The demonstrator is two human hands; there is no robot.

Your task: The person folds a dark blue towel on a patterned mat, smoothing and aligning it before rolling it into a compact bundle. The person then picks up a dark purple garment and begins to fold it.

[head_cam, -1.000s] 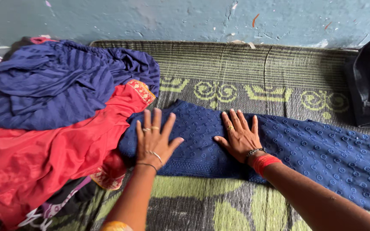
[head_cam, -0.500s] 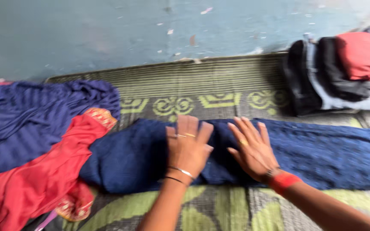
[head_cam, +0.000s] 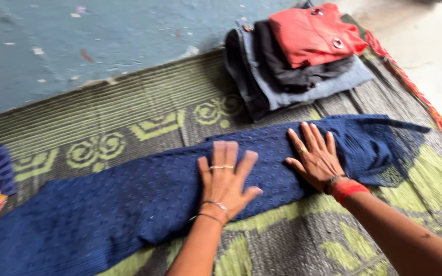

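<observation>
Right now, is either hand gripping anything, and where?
Nothing gripped. Left hand and right hand lie flat, palms down, fingers spread, on the middle of the long dark blue cloth.

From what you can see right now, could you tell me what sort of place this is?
Probably a room in a home, on the floor: a woven green-patterned mat lies against a worn blue wall, with a stack of folded clothes and a long blue garment spread under both hands.
</observation>
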